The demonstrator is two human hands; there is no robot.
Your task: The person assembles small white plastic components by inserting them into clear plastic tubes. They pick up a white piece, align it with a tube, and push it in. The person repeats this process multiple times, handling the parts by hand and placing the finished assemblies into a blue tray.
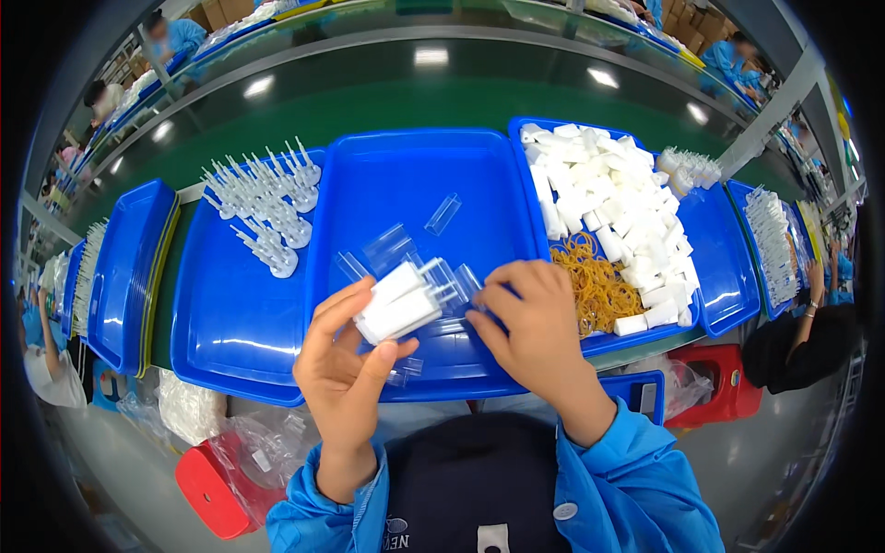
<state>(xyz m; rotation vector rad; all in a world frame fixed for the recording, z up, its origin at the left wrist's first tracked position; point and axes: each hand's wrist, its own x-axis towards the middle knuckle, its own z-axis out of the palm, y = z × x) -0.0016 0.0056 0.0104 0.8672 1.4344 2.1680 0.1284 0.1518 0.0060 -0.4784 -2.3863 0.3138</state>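
My left hand is closed around a small bundle of white plastic bodies, held tilted over the middle blue tray. Thin pale stems and clear plastic pieces stick out of the bundle's right end. Close beside that end is my right hand, fingers curled in and fingertips at a clear plastic sleeve. Its grip is partly hidden behind the fingers. Loose clear sleeves lie in the tray, several of them under and around my hands.
A left tray carries upright white stemmed parts. In the right tray are heaped white bodies and tan rubber bands. Beyond runs a green conveyor belt. Red stools stand below; other people work around.
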